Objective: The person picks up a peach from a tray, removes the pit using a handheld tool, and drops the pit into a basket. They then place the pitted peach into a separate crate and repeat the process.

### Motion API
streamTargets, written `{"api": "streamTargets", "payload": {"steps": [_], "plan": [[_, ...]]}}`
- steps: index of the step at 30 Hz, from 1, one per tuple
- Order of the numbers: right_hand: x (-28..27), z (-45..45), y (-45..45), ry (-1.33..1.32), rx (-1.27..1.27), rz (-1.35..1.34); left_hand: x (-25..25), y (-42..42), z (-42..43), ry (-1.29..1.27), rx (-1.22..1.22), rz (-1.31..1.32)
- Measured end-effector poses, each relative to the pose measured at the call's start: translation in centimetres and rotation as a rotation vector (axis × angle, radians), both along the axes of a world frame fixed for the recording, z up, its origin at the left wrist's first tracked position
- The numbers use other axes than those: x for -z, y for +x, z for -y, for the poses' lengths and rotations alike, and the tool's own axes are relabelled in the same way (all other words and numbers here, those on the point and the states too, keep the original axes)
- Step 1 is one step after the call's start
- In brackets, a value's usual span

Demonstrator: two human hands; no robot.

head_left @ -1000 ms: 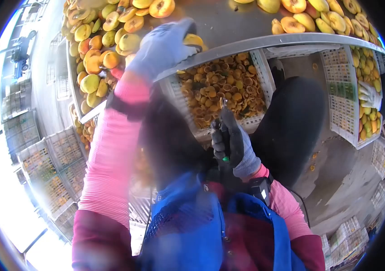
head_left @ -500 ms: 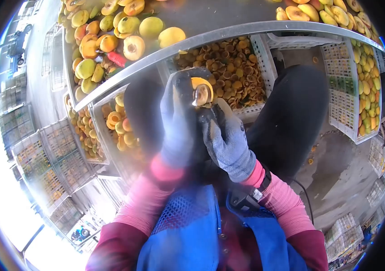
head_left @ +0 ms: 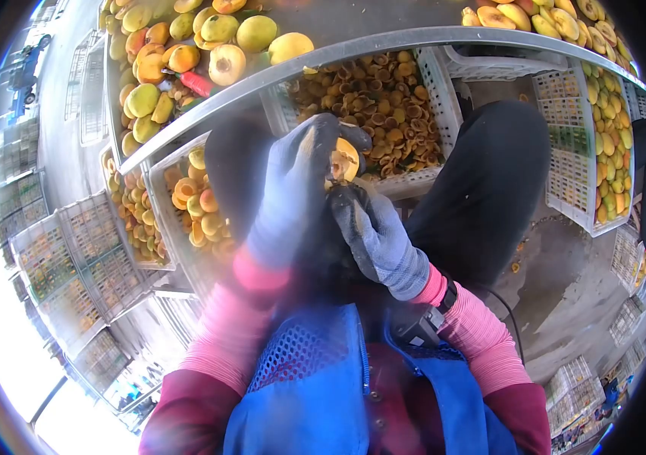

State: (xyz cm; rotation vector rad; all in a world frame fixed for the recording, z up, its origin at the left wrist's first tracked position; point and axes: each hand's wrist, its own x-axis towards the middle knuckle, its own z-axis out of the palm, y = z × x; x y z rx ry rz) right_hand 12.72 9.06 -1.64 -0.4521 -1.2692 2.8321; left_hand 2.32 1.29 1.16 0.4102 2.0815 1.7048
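Note:
My left hand [head_left: 296, 171], in a grey-blue glove with dark fingertips, is closed around a cut yellow peach half [head_left: 344, 161]. Its cut face shows between the fingers. Just below, my right hand [head_left: 380, 239], gloved the same way, has its fingers bent together close against the fruit's lower edge. Whatever those fingers hold is hidden. Beyond both hands stands a white crate [head_left: 452, 102] full of brownish cut fruit pieces [head_left: 391, 98].
A metal-edged table [head_left: 384, 42] holds whole and halved peaches [head_left: 221, 30] and a red-handled tool [head_left: 195, 83]. Crates of peaches stand at left [head_left: 160, 178] and right [head_left: 569, 171]. My knees flank the brownish pieces. Stacked crates [head_left: 73, 254] stand farther left.
The peach half has turned in my left hand, showing less of its cut face. My right hand has dropped slightly lower. The view has shifted a little.

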Motion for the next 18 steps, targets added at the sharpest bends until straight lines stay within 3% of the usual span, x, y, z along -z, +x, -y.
{"api": "streamTargets", "payload": {"steps": [4, 6, 8, 10, 13, 14, 16, 18], "plan": [[0.1, -0.3, 0.1, -0.266, -0.065, 0.143, -0.1, -0.6, -0.4, 0.001, 0.044, 0.119], [-1.4, -1.7, -0.3, -0.366, -0.181, 0.277, 1.2, -0.3, -0.7, 0.068, 0.046, -0.072], [-1.8, -2.3, -0.3, -0.477, -0.278, 0.313, 1.1, -0.3, -0.6, 0.079, 0.085, 0.062], [-0.7, -2.1, 0.0, -0.602, -0.345, 0.230, 1.2, -0.5, -0.8, 0.103, 0.118, 0.155], [0.9, -2.0, -0.3, -1.354, -0.453, 0.110, 1.3, -0.5, -1.0, 0.134, 0.109, 0.113], [0.9, -2.5, -0.4, -1.423, -0.479, 0.119, 1.0, -0.3, -1.0, 0.143, 0.095, 0.093], [1.9, -2.3, -0.3, -1.541, -0.552, 0.029, 1.1, 0.1, -0.9, 0.187, -0.006, 0.371], [2.6, -1.9, -0.2, -1.618, -0.601, -0.024, 0.7, 1.0, -1.0, 0.209, -0.078, 0.228]]}}
